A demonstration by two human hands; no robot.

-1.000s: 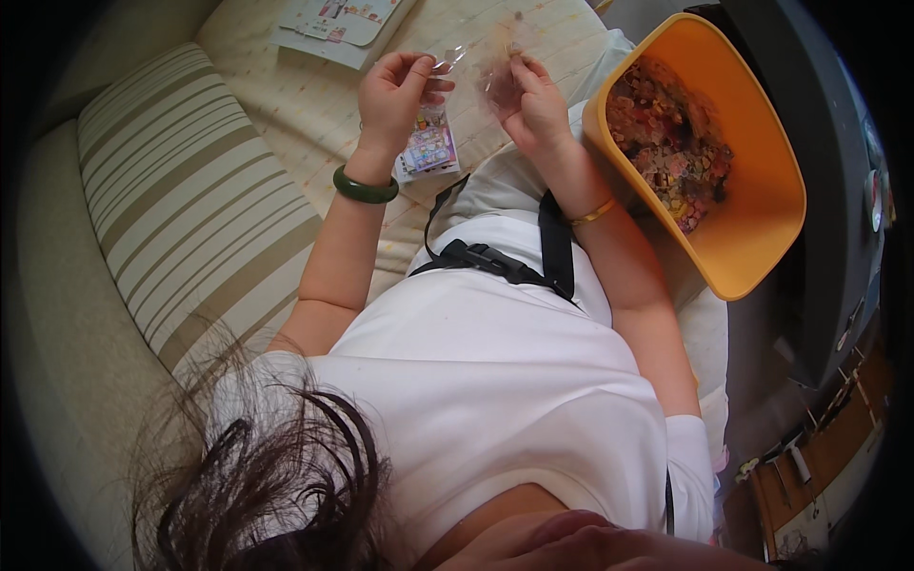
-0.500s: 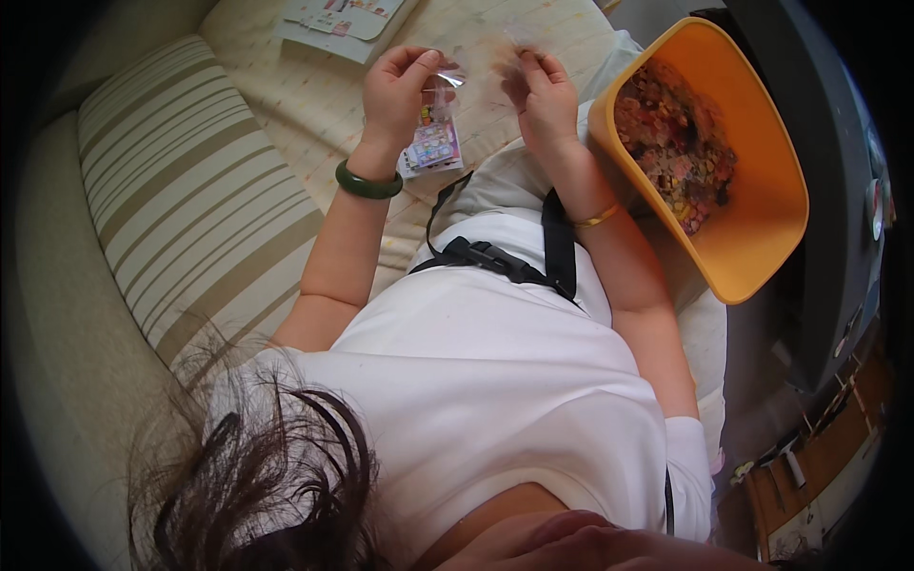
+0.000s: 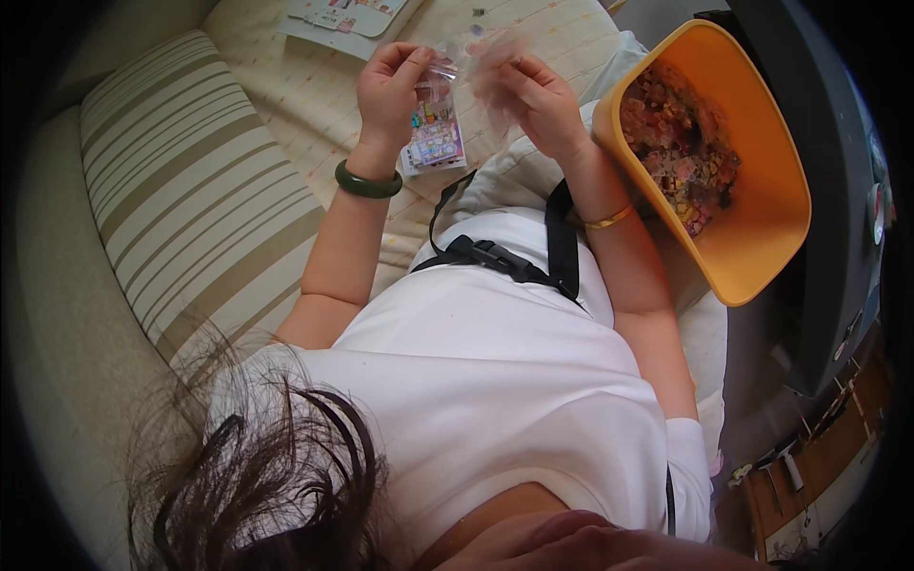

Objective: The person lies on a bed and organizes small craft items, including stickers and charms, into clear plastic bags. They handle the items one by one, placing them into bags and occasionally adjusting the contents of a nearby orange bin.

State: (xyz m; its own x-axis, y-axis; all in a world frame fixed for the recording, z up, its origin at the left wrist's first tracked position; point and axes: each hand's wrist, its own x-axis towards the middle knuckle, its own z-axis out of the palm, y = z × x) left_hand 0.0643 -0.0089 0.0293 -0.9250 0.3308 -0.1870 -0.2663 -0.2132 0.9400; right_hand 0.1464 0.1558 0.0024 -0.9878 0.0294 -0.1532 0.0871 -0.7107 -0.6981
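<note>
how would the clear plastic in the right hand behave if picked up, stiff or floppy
Probably floppy: the clear plastic looks thin and see-through, with fingers showing through it. It is likely light, since the right hand seems to hold it only with the fingertips. Blur makes it hard to tell whether its surface is slippery.

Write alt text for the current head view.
A person's left hand pinches clear plastic and the right hand holds blurred translucent plastic, close together above a patterned cream cloth. A colourful packet lies near the left hand. An orange bin holding small multicoloured pieces is at right, a striped cushion at left.
</note>
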